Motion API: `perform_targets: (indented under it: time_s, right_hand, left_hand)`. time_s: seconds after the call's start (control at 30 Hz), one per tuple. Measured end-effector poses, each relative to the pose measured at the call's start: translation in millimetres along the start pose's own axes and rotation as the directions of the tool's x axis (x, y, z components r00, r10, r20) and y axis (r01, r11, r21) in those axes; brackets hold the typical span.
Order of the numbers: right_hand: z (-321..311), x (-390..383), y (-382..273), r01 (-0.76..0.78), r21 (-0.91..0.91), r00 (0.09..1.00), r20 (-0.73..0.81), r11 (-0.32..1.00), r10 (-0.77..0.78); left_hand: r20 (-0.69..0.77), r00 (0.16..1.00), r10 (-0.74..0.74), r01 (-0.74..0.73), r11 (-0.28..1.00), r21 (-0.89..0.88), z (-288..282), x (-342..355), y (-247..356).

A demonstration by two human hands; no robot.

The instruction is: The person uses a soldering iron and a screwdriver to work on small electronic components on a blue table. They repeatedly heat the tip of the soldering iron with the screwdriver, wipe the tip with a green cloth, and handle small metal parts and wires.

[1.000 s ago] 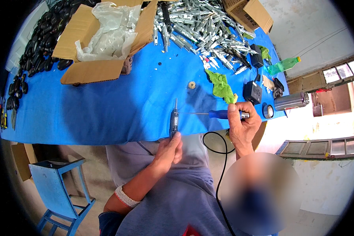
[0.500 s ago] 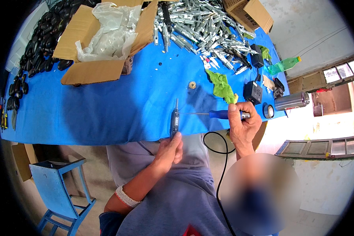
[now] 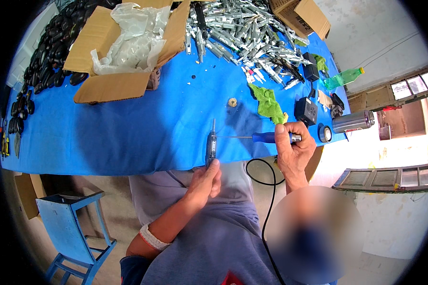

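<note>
Head view: over one blue-covered table [image 3: 180, 95]. Could snag on black cable [image 3: 268, 211], looped below right hand [image 3: 296, 149], if drawn back carelessly. With right hand wrapped around handle of blue screwdriver [image 3: 266, 137], could skid toward left hand [image 3: 205, 183] if pressed off-line; too fine at tip to tell whether touching. Pinched by lower end in left hand, at near table edge: slim grey unit [image 3: 211, 145], near upright; might twist or drop off edge if held loosely against sideways force. Counted, big to small: one blue chair [image 3: 62, 223]; at least three cardboard cartons [image 3: 110, 89]; grey metal parts [image 3: 252, 38] and black oval pieces [image 3: 57, 42], both heaped too densely to count; one steel flask [image 3: 352, 122]; one green bottle [image 3: 342, 80]; at least two green cloths [image 3: 268, 104]; one screwdriver; one held unit; two black power adapters [image 3: 306, 111]; one round cup-like piece [image 3: 325, 134]; one cream ring [image 3: 232, 104].
</note>
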State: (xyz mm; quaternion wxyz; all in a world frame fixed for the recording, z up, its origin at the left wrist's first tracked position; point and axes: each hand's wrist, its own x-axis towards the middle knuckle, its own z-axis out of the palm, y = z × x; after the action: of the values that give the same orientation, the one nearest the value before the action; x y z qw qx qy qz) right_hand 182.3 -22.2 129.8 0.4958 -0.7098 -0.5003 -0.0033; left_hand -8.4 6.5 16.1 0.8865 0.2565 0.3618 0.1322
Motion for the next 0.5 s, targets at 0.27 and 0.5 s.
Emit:
perform_targets:
  time_s: [0.27, 0.5]
  right_hand:
    - [-0.4, 0.1, 1.4, 0.000, -0.010, 1.000, 0.004, 1.000, 0.000]
    - [-1.1, -0.3, 4.1, -0.008, -0.027, 1.000, -0.005, 1.000, 0.008]
  left_hand:
    - [0.003, 1.000, 0.013, -0.013, 1.000, 0.017, -0.9, 0.6, -0.7]
    - [-0.003, 1.000, -0.005, 0.005, 1.000, 0.010, 0.7, -0.4, 1.1]
